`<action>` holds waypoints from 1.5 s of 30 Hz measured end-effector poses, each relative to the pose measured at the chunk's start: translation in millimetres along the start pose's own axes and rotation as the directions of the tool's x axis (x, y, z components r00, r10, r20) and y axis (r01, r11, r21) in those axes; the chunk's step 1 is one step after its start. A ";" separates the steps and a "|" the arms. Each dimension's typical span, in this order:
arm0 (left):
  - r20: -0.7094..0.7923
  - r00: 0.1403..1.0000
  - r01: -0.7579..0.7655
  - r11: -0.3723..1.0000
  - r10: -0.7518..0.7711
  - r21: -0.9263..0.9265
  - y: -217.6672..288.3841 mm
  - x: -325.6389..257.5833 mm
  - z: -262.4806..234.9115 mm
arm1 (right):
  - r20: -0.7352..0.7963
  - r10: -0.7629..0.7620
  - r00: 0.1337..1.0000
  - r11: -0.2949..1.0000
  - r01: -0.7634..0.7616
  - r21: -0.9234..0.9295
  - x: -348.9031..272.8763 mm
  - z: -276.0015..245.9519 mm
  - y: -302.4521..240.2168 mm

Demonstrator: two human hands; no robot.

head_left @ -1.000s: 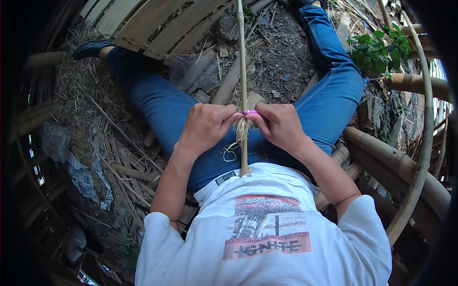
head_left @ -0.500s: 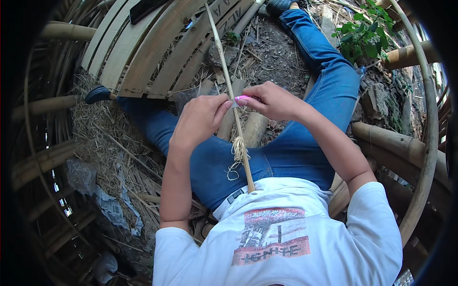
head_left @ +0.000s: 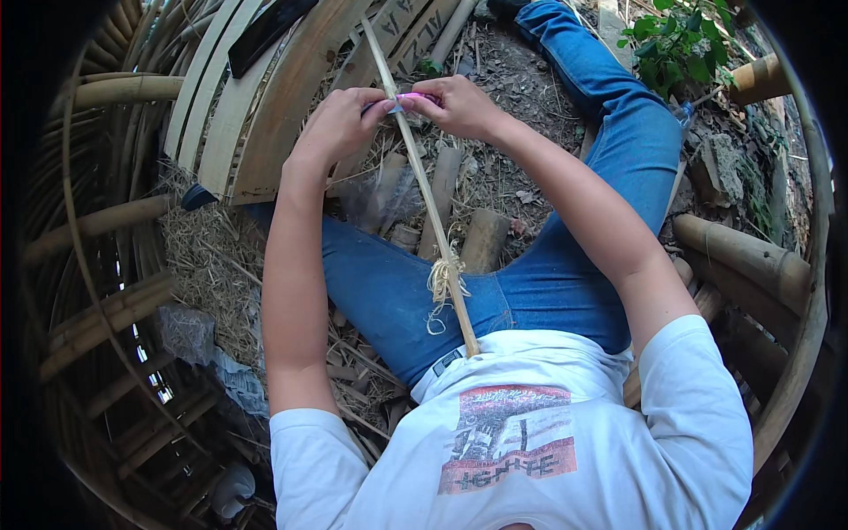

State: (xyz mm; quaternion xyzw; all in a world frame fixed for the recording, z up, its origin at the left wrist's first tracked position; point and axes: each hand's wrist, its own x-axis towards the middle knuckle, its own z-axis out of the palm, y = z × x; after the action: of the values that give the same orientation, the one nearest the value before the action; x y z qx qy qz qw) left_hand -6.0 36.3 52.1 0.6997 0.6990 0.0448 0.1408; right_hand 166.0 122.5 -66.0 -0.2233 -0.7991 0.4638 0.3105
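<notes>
A long, thin, pale bamboo stick (head_left: 424, 190) slants away from my waist between my legs, its near end against my shirt. Out along its far part, my right hand (head_left: 461, 108) closes around a small pink-handled tool (head_left: 408, 95) with a pale, flat, blade-like piece lying across the stick. On the other side my left hand (head_left: 343, 125) pinches at the tool's far end, next to the stick. The fingers hide most of the tool. A curled bunch of pale shavings (head_left: 442, 279) clings to the stick near my lap.
Wooden slats (head_left: 281, 97) with a black phone (head_left: 265, 34) on them lie at the far left. Cut bamboo pieces (head_left: 484, 240) and a clear plastic bag (head_left: 375, 201) are between my legs. Bamboo poles (head_left: 746, 256) flank me at the right; dry straw (head_left: 216, 274) covers ground at left.
Both hands have slid away from my body along the stick, carrying the pink-handled tool toward its far end. My arms are more stretched out. The view has shifted slightly.
</notes>
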 end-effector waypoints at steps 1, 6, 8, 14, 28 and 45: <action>0.033 0.998 0.045 0.999 -0.045 0.018 4.3 -2.6 -5.6 | 0.033 0.057 0.998 0.998 -0.058 0.027 -1.5 0.8 -5.3; 0.025 0.996 0.081 0.996 -0.082 0.030 2.4 -12.4 -5.3 | 0.004 -0.007 1.000 1.000 0.007 -0.028 0.3 5.7 -9.9; -0.012 1.000 0.003 1.000 -0.002 0.021 -0.6 -10.0 0.8 | -0.029 -0.085 0.996 0.995 0.083 -0.053 -2.0 3.8 -8.4; -0.026 0.998 0.053 0.998 -0.053 -0.028 0.7 -19.9 4.1 | -0.033 -0.095 0.995 0.990 0.091 -0.104 -7.8 6.4 -9.2; -0.072 0.997 0.001 0.997 -0.007 -0.083 -9.4 -25.5 13.7 | -0.018 -0.050 0.999 0.987 0.047 -0.156 -5.8 6.2 -16.5; -0.087 0.995 0.040 0.997 -0.046 -0.066 -0.4 -28.5 3.8 | 0.004 -0.048 0.999 0.996 0.048 -0.070 -7.7 6.3 -21.9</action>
State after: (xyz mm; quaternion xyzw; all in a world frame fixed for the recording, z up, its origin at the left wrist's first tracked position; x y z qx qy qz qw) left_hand -5.8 7.5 52.1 0.6770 0.7176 0.0949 0.1331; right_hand 165.6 103.5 -51.3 -0.2142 -0.8203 0.4282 0.3128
